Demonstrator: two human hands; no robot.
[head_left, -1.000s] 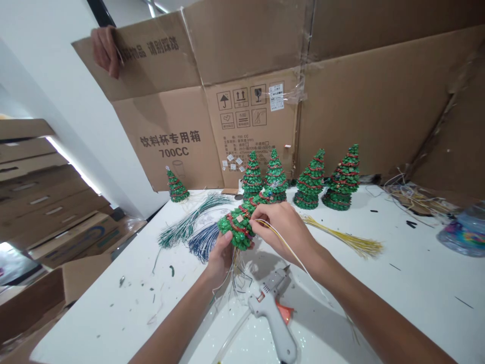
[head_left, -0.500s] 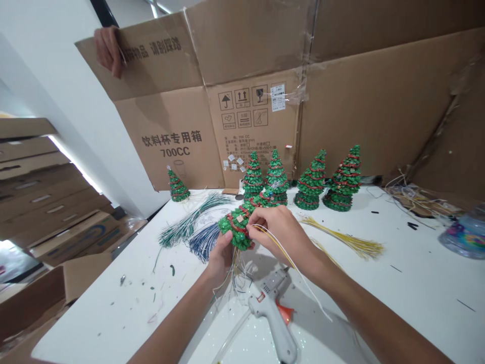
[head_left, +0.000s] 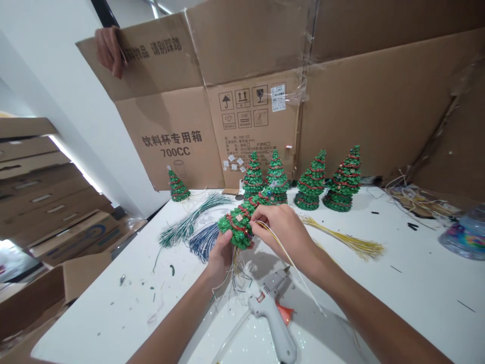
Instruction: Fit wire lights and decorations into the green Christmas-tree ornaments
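A small green beaded Christmas tree (head_left: 235,230) with a red garland lies tilted in my left hand (head_left: 221,252), its top pointing away to the right. Loose thin wires (head_left: 237,273) hang from its base. My right hand (head_left: 278,227) is closed at the tree's right side, pinching a white and a yellow wire (head_left: 282,248) whose ends trail back beneath my forearm. Just below my hands a grey glue gun (head_left: 273,308) with an orange trigger lies on the white table (head_left: 144,323).
Several finished trees (head_left: 343,179) stand along the cardboard wall (head_left: 246,60). Bundles of green wires (head_left: 189,220), blue wires (head_left: 204,241) and yellow wires (head_left: 344,237) lie around. A plastic bottle (head_left: 466,235) is at the right; another person's hand (head_left: 109,50) grips the cardboard top.
My right hand has shifted slightly to the right along the tree, and the tail of the white wire has moved a little left. My left hand keeps its hold.
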